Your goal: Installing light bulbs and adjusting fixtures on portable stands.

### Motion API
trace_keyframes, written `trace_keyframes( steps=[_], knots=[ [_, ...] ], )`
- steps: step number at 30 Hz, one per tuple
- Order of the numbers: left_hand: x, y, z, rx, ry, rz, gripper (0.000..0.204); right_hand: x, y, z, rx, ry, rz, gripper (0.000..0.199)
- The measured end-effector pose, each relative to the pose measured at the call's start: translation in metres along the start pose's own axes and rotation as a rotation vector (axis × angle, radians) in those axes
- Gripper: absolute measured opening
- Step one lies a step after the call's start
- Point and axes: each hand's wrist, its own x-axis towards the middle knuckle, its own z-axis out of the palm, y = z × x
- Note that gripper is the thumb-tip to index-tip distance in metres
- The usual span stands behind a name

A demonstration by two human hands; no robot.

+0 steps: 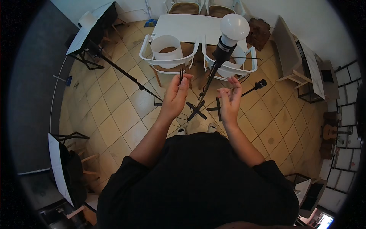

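In front of my chest, my left hand (176, 98) is closed, pinching a thin black two-pronged piece (182, 75) that points upward between thumb and fingers. Its exact kind does not show. My right hand (231, 102) is raised at about the same height, thumb and forefinger brought together and the other fingers loosely bent; whether something small is between them I cannot make out. Between and beyond the hands rises a black stand (209, 82) with a large white light bulb (234, 29) in its black socket. The hands are apart from each other.
A white table (190, 26) stands ahead, with white armchairs (148, 49) at its near side. A second black stand (126, 74) leans to the left, a third (249, 91) to the right. Cables trail across the tiled floor (114, 110). A guitar (330, 132) is at far right.
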Motion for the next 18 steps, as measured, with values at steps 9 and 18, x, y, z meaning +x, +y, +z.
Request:
trace_keyframes(
  steps=[9, 18],
  knots=[
    [-0.011, -0.016, -0.011, 0.079, -0.326, -0.059, 0.027, -0.037, -0.029, 0.032, -0.168, -0.159, -0.147, 0.026],
    [-0.001, -0.007, -0.015, 0.322, -0.585, 0.038, 0.026, -0.043, -0.036, 0.036, -0.205, -0.046, -0.166, 0.012]
  ],
)
